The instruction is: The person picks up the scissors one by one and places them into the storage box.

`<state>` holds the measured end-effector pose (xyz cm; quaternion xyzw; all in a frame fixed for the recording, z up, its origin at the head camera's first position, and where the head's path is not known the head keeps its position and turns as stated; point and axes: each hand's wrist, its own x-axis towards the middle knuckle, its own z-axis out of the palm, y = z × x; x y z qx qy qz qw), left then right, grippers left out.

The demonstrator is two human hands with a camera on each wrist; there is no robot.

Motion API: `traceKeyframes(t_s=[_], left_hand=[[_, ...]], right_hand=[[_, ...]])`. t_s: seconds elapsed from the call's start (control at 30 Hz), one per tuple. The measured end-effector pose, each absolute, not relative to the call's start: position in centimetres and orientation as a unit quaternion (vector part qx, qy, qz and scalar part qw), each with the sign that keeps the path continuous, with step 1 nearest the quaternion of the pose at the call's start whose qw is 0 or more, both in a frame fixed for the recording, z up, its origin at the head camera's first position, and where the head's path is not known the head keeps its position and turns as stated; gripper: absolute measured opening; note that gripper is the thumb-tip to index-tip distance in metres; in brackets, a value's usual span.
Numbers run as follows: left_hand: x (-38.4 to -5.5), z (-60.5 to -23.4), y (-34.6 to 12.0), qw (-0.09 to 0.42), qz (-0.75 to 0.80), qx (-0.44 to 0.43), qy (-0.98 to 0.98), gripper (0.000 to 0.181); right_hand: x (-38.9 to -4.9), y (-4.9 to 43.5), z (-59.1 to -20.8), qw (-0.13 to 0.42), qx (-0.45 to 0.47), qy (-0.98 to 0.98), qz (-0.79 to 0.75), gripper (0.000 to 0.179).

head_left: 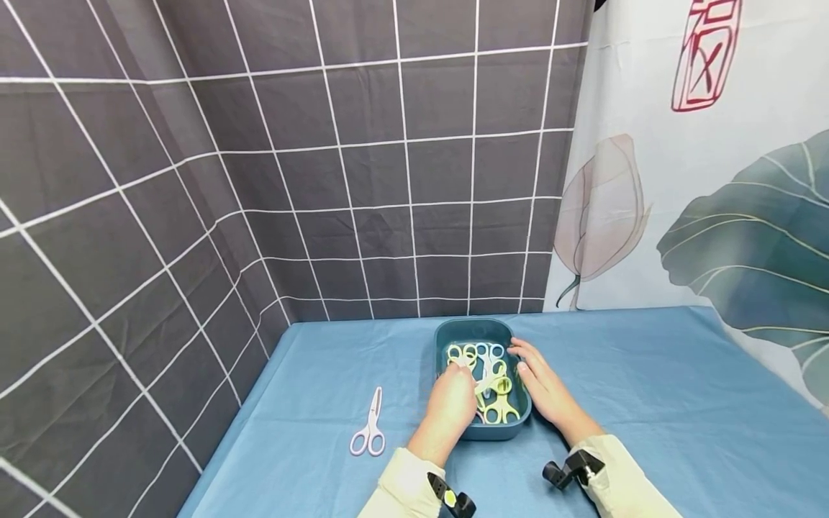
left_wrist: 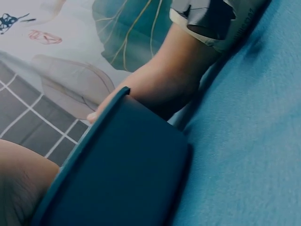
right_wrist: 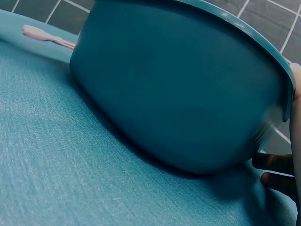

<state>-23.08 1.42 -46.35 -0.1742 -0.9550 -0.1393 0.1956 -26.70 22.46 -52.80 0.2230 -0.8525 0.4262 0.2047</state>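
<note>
A dark teal plastic bin (head_left: pixel 495 432) holds several pairs of scissors, mostly with yellow-green handles, such as the yellow scissors (head_left: pixel 501 411) near its front end and the light blue scissors (head_left: pixel 488 352) farther back. My left hand (head_left: pixel 451 401) reaches over the bin's left side among the scissors. Its fingertips are hidden, so whether it pinches one cannot be made out. Along the right rim, my right hand (head_left: pixel 547 385) rests with fingers extended against the bin. To the left, pink-white scissors (head_left: pixel 372 423) lie on the blue cloth, blades pointing away.
The blue cloth (head_left: pixel 304 403) covers the table. Dark grey gridded fabric (head_left: pixel 376 180) hangs behind and at the left, and a white printed curtain (head_left: pixel 622 86) hangs at the right. A black camera mount (head_left: pixel 573 469) sits on the right sleeve.
</note>
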Motion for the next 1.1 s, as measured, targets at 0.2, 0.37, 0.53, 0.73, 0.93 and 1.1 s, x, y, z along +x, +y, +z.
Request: traceKeyframes(t_s=[0.2,0.37,0.53,0.73,0.93,1.1], left_hand=[[-23.1,-46.8,2.2,0.207,-0.151,-0.137,-0.957,0.007],[-23.0,-47.0,2.8,0.19,-0.176,-0.109,-0.96,0.009],[-22.8,-46.9,3.1,0.179,-0.192,-0.092,-0.96,0.011],[-22.7,-46.7,3.4,0.161,-0.207,-0.112,-0.959,0.01],[-22.6,-46.6,4.2,0.136,-0.241,-0.147,-0.95,0.013],[-23.0,-46.6,4.6,0.126,-0.238,-0.146,-0.952,0.013]], right_hand=[[-26.7,22.6,-52.7,0.211,0.227,-0.85,0.426,0.034],[-26.7,22.7,-52.9,0.208,0.228,-0.845,0.436,0.033],[-26.7,22.5,-52.8,0.197,0.221,-0.851,0.433,0.034],[-26.7,22.4,-52.8,0.196,0.222,-0.85,0.435,0.034],[-26.5,22.2,-52.8,0.203,0.228,-0.844,0.441,0.033],[-26.7,22.3,-52.8,0.211,0.233,-0.841,0.44,0.033]])
